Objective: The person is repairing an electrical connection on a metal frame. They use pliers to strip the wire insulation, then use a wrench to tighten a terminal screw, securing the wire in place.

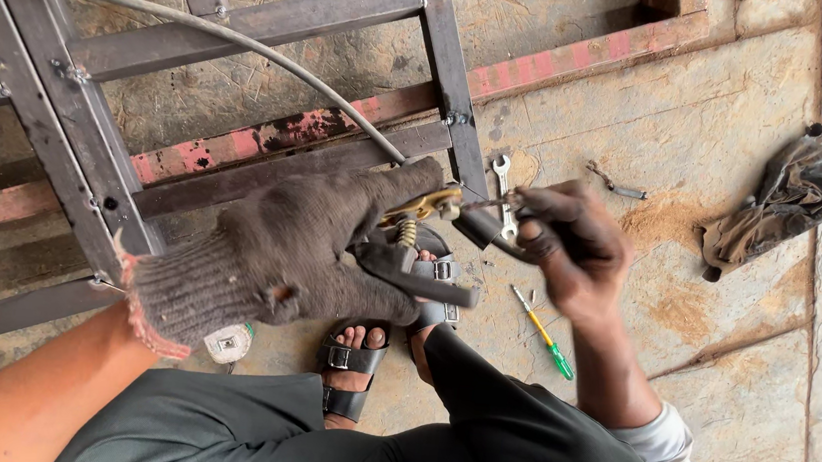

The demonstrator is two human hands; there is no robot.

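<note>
My left hand (289, 249), in a grey knit glove, grips a welding electrode holder (420, 237) with brass jaws, a spring and dark handles. A grey cable (200, 25) runs from it up to the left. My bare right hand (571, 241) is closed at the holder's jaw end and pinches a thin rod (494, 202) there. Both hands hover above my sandalled feet (353, 361) and the concrete floor.
A steel frame of grey bars (70, 118) lies on the floor at left and top. A small spanner (505, 195), a yellow-green screwdriver (544, 334), a bent metal piece (616, 184), a dark rag (780, 206) and a tape measure (229, 342) lie about.
</note>
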